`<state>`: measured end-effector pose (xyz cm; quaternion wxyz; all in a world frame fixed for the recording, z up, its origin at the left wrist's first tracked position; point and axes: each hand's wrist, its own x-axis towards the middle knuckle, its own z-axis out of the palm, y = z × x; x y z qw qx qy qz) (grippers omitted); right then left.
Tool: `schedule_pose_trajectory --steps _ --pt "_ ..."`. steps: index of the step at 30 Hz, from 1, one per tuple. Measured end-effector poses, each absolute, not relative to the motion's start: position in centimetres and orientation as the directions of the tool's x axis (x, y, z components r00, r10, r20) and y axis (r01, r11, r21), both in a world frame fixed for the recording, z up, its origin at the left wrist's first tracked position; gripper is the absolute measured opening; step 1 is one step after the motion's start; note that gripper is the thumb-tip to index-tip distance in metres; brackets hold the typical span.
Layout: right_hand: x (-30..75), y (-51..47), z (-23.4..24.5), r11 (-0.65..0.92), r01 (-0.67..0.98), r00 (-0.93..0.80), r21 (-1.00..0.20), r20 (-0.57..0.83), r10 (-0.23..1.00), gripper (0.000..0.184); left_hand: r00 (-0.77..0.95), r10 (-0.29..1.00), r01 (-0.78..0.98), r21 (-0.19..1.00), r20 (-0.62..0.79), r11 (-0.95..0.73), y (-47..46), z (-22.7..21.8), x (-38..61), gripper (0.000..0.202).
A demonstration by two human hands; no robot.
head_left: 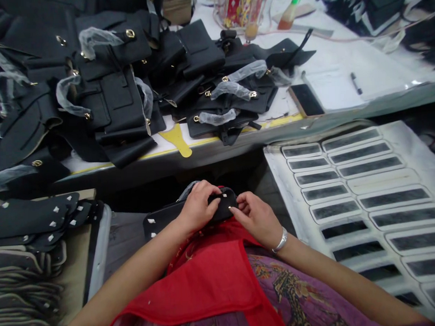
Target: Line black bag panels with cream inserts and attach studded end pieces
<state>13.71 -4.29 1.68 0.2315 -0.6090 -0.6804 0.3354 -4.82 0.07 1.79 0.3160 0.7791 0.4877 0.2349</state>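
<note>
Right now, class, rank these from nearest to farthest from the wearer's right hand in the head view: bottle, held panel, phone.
From the right hand:
1. Held panel: just to its left, at the fingertips.
2. Phone: ahead and to the right, near the table's front edge.
3. Bottle: farther back on the table.
</note>
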Motion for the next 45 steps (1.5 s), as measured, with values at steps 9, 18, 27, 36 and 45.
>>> schedule_pose_trajectory --steps 9,18,27,36,45 --pt "13.4 -3.5 1.3 -0.213 0.482 -0.064 -0.850 -0.277 0.959 0.018 0.514 0.834 0.574 0.643 0.199 -0.507 -0.1 0.9 -5.0 0.015" --pt "13.4 -3.8 1.3 0.006 0.634 -0.182 -0.773 -0.141 0.973 0.006 0.510 0.842 0.555 0.680 0.175 -0.478 0.3 0.7 -4.8 0.019" --pt "14.0 -4.2 1.1 0.347 0.721 -0.380 -0.600 0.077 0.922 0.014 0.572 0.818 0.545 0.717 0.061 -0.435 1.8 1.4 -3.9 0.021" --pt "13.8 -4.1 0.7 -0.106 0.582 -0.101 -0.806 -0.201 0.974 0.028 0.615 0.764 0.499 0.654 0.194 -0.568 1.4 0.6 -4.6 0.021" --pt "13.4 -2.1 1.9 -0.117 0.617 -0.160 -0.778 -0.269 0.950 0.004 0.596 0.752 0.419 0.690 0.281 -0.590 1.3 0.7 -4.8 0.021"
